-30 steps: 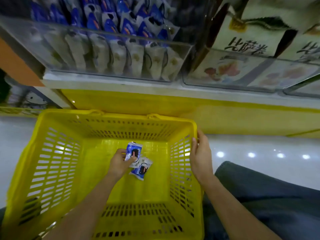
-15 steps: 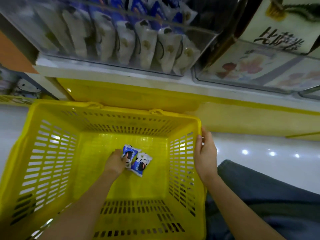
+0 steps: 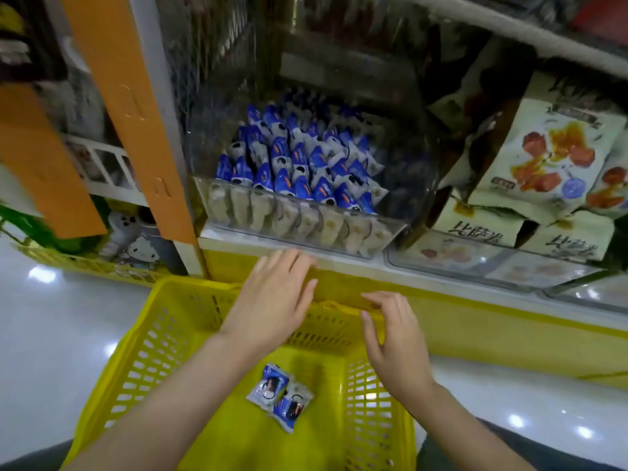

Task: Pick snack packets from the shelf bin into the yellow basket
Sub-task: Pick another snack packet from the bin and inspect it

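Observation:
A clear shelf bin (image 3: 339, 232) holds several blue-and-white snack packets (image 3: 299, 164) standing in rows. Below it the yellow basket (image 3: 142, 355) sits on the floor with two of those packets (image 3: 280, 396) lying flat on its bottom. My left hand (image 3: 272, 300) is raised over the basket's far rim, fingers straight and spread, empty, its fingertips near the shelf's front edge under the bin. My right hand (image 3: 394, 338) hovers over the basket's far right corner, fingers loosely extended, holding nothing.
A yellow shelf base (image 3: 475, 321) runs behind the basket. To the right, bins hold large cream snack bags (image 3: 550, 154). An orange upright post (image 3: 129, 107) stands left of the bin. Glossy white floor (image 3: 51, 334) lies on both sides.
My left hand let go of the packet in the basket and rose toward the shelf. My right hand left the basket's right rim. The view tilted up to the bin.

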A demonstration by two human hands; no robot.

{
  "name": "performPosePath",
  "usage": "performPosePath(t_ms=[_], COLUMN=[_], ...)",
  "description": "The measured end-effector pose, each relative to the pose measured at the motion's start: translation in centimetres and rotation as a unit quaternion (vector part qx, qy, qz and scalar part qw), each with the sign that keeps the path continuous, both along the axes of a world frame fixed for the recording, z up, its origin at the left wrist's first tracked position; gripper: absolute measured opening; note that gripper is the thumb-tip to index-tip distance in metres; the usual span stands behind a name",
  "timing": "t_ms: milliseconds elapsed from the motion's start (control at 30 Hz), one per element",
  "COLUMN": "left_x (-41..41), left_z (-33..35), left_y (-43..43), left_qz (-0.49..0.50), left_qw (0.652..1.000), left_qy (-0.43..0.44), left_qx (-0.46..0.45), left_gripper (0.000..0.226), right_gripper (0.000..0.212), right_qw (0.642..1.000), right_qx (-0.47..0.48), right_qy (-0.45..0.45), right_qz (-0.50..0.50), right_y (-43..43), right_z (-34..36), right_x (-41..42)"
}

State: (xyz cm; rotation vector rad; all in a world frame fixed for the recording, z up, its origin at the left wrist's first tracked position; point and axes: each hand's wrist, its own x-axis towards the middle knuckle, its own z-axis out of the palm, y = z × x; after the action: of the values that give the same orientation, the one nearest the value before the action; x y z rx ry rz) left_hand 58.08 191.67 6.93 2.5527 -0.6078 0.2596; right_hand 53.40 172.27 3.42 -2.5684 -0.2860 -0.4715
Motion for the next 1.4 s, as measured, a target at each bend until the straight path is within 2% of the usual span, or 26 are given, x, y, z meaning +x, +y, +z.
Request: performPosePath(t_ms=[67, 167, 267, 367, 467, 600, 800, 900, 1033, 1167, 1267, 1333, 1400], left_x=[0.9, 2.3, 3.8, 4.7, 4.9, 5.3, 5.7, 5.6, 5.6, 5.5, 5.3, 4.9, 4.4], left_z=[3.7, 7.2, 8.3, 7.9, 7.4, 7.2, 6.8, 6.9, 6.8, 6.8, 6.8, 6.7, 6.9], left_y=[1.3, 3.8, 5.9, 6.9, 7.2, 7.2, 7.4, 7.4, 7.3, 7.1, 6.9, 6.7, 6.3], left_qz=[-0.001, 0.028, 0.062, 0.060, 0.041, 0.043, 0.029, 0.030, 0.033, 0.032, 0.040, 0.042, 0.054], left_qw=[0.998, 0.992, 0.994, 0.995, 0.993, 0.994, 0.996, 0.995, 0.994, 0.995, 0.995, 0.996, 0.992], left_qy=[-0.068, -0.121, -0.091, -0.043, -0.061, -0.069, -0.075, -0.082, -0.094, -0.090, -0.080, -0.076, -0.069], left_qx=[-0.004, -0.005, 0.024, 0.063, 0.087, 0.071, 0.047, 0.047, 0.049, 0.041, 0.034, -0.004, -0.094], left_gripper=[0.028, 0.028, 0.025, 0.026, 0.019, 0.033, 0.038, 0.036, 0.032, 0.032, 0.027, 0.020, 0.018], right_gripper=[0.019, 0.018, 0.021, 0.025, 0.028, 0.032, 0.027, 0.024, 0.025, 0.030, 0.035, 0.031, 0.029], right_qw=[0.995, 0.978, 0.975, 0.990, 0.999, 0.990, 0.974, 0.963, 0.975, 0.988, 0.988, 0.983, 0.984], right_qx=[0.017, 0.046, 0.062, 0.064, 0.026, -0.008, -0.054, -0.106, -0.084, 0.030, 0.142, 0.184, 0.175], right_qy=[-0.060, -0.134, -0.154, -0.081, 0.005, 0.142, 0.211, 0.237, 0.193, 0.108, 0.039, -0.014, -0.034], right_qz=[0.071, 0.150, 0.145, 0.100, 0.045, -0.012, -0.054, -0.068, -0.071, -0.106, -0.049, 0.004, 0.018], right_y=[1.8, 4.5, 7.1, 9.5, 10.9, 11.4, 12.3, 12.7, 12.7, 12.8, 12.6, 12.3, 12.0], right_z=[3.8, 8.8, 12.0, 13.6, 13.6, 12.9, 11.5, 11.6, 11.9, 12.9, 14.1, 15.0, 15.8], right_x=[1.7, 4.9, 9.3, 15.1, 21.5, 27.6, 31.5, 32.1, 32.1, 31.0, 27.9, 24.7, 21.4])
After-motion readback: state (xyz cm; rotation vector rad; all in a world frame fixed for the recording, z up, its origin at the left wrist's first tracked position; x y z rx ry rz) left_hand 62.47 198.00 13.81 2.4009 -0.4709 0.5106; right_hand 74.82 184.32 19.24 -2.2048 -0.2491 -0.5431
